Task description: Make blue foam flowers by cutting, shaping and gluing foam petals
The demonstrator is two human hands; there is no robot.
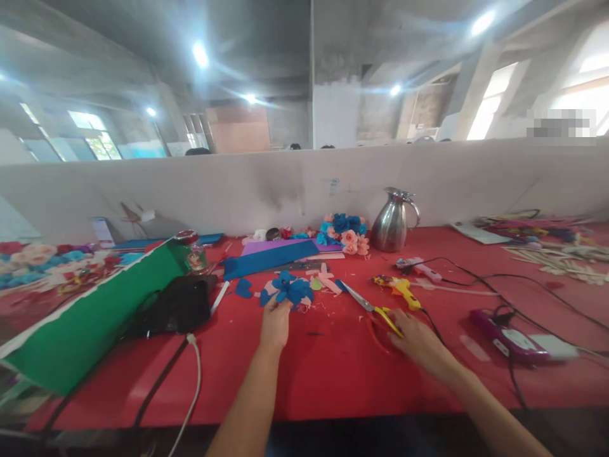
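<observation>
My left hand (275, 325) is closed round the base of a blue paper flower (288, 289), holding it just above the red table (309, 368). My right hand (416, 339) rests on the table with its fingers on the yellow handles of a pair of scissors (368, 306), whose blades point up and to the left. Whether it grips them or only touches them is hard to tell. Blue and pink paper scraps (323, 281) lie around the flower.
A yellow glue gun (404, 291) and a white one (421, 266) lie beyond the scissors, cables trailing right to a purple power strip (509, 336). A steel jug (392, 221), finished paper flowers (345, 231), blue and purple sheets (276, 255), a green sheet (90, 317) and a black pouch (176, 304) stand about.
</observation>
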